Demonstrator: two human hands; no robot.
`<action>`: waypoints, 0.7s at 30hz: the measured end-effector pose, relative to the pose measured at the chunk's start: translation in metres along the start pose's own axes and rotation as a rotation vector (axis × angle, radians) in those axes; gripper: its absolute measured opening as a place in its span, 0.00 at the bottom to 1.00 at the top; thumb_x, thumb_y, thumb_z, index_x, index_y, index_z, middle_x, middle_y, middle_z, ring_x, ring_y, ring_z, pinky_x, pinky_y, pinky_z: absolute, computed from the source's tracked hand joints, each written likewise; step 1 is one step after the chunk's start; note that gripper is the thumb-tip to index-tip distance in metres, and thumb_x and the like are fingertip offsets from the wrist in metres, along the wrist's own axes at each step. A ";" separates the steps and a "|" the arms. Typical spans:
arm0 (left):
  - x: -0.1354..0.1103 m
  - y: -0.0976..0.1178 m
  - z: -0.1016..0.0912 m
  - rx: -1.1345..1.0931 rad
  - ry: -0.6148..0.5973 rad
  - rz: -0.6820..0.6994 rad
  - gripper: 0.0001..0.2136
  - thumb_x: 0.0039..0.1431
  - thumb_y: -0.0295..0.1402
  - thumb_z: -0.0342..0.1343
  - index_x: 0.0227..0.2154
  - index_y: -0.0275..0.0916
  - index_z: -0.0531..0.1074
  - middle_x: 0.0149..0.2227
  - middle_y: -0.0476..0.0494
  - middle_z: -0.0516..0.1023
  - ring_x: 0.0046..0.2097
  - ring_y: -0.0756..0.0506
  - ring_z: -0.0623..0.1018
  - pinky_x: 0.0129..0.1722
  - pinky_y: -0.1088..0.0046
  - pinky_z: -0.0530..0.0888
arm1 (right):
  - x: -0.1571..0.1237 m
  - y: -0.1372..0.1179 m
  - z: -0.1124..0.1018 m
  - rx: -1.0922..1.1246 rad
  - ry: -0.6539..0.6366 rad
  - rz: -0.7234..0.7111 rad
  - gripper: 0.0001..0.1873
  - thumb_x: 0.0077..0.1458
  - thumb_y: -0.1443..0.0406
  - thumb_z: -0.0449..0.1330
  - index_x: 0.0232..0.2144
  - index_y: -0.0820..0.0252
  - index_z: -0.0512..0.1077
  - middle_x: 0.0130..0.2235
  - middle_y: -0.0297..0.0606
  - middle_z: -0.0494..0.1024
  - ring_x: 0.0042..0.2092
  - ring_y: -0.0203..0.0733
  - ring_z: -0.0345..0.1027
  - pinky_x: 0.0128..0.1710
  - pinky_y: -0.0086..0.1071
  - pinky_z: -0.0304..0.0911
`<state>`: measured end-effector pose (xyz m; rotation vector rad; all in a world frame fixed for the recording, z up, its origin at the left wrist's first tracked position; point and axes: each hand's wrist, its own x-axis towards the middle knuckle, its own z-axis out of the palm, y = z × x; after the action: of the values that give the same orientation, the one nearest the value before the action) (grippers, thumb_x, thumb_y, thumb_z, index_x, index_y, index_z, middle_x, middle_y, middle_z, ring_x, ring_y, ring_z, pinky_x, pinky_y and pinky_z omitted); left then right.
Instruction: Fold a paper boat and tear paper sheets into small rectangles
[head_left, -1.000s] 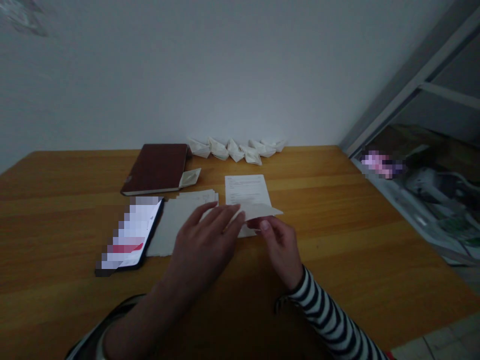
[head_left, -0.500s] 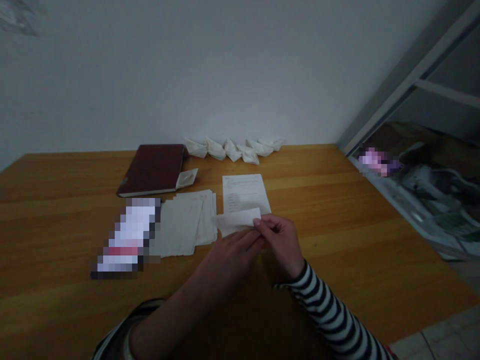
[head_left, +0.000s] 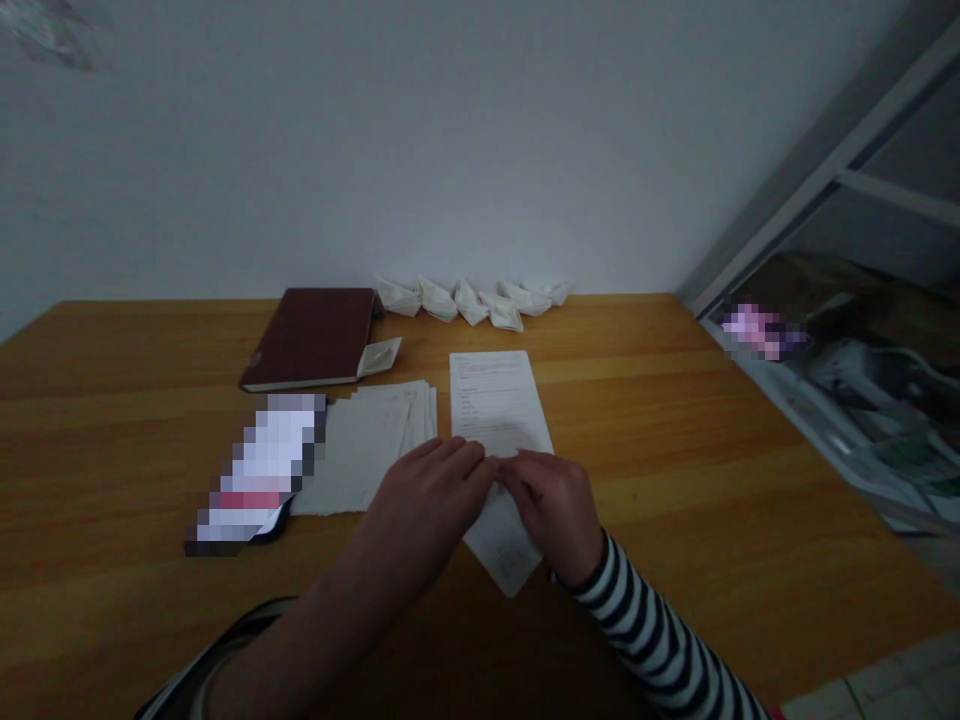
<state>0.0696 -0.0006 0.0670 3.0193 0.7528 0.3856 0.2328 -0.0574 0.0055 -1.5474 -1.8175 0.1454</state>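
Note:
My left hand is closed, its fingertips pinching the upper edge of a white sheet of paper. Fingers of my right hand are also pinched on that edge, right beside the left fingertips. Below my hands the sheet slants down to a pointed corner, with faint print near its lower end. My fingers hide its top part. Just beyond lies a printed sheet, flat on the wooden table, its near end covered by my hands. A stack of loose paper sheets lies left of my left hand.
Several folded paper boats line the wall. A dark red notebook lies at the back left, with a small folded paper against its corner. A blurred-out phone rests left of the stack. Shelving stands at the right.
The held paper has swung from above my fingers to hanging below them. My left hand moved left and up slightly, and both hands now grip its upper edge. More of the printed sheet shows.

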 end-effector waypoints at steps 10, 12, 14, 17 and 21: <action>-0.001 -0.008 0.006 0.056 -0.041 -0.066 0.14 0.52 0.16 0.52 0.37 0.38 0.76 0.33 0.45 0.81 0.32 0.43 0.79 0.32 0.67 0.75 | 0.001 -0.002 -0.003 0.037 0.051 0.006 0.08 0.59 0.68 0.58 0.37 0.56 0.78 0.37 0.36 0.84 0.37 0.41 0.78 0.49 0.38 0.71; -0.002 -0.007 0.006 0.063 0.005 -0.063 0.14 0.51 0.17 0.51 0.36 0.38 0.76 0.33 0.45 0.81 0.31 0.43 0.79 0.32 0.66 0.75 | 0.002 -0.003 -0.006 0.050 0.095 0.007 0.07 0.57 0.68 0.59 0.36 0.57 0.78 0.35 0.35 0.84 0.36 0.41 0.78 0.49 0.38 0.71; -0.002 -0.005 0.006 0.073 0.045 -0.058 0.14 0.51 0.17 0.50 0.34 0.37 0.76 0.32 0.45 0.81 0.31 0.43 0.78 0.31 0.66 0.75 | 0.003 -0.004 -0.008 0.065 0.128 0.009 0.05 0.55 0.69 0.61 0.33 0.57 0.77 0.32 0.34 0.83 0.34 0.40 0.78 0.50 0.39 0.70; -0.003 -0.004 0.003 0.080 0.094 -0.053 0.13 0.49 0.17 0.49 0.32 0.37 0.75 0.30 0.46 0.80 0.29 0.43 0.77 0.29 0.66 0.73 | 0.004 -0.004 -0.011 0.076 0.163 0.028 0.05 0.53 0.70 0.62 0.31 0.56 0.77 0.30 0.32 0.83 0.32 0.39 0.77 0.50 0.41 0.70; -0.003 -0.011 -0.005 0.098 0.180 -0.052 0.13 0.49 0.17 0.49 0.31 0.38 0.75 0.28 0.46 0.79 0.28 0.43 0.76 0.29 0.67 0.71 | 0.007 0.000 -0.017 0.100 0.219 0.061 0.06 0.50 0.71 0.62 0.29 0.55 0.77 0.29 0.31 0.83 0.30 0.39 0.77 0.50 0.42 0.69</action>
<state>0.0606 0.0069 0.0701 3.0775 0.8837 0.6450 0.2432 -0.0571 0.0214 -1.4875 -1.5704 0.0907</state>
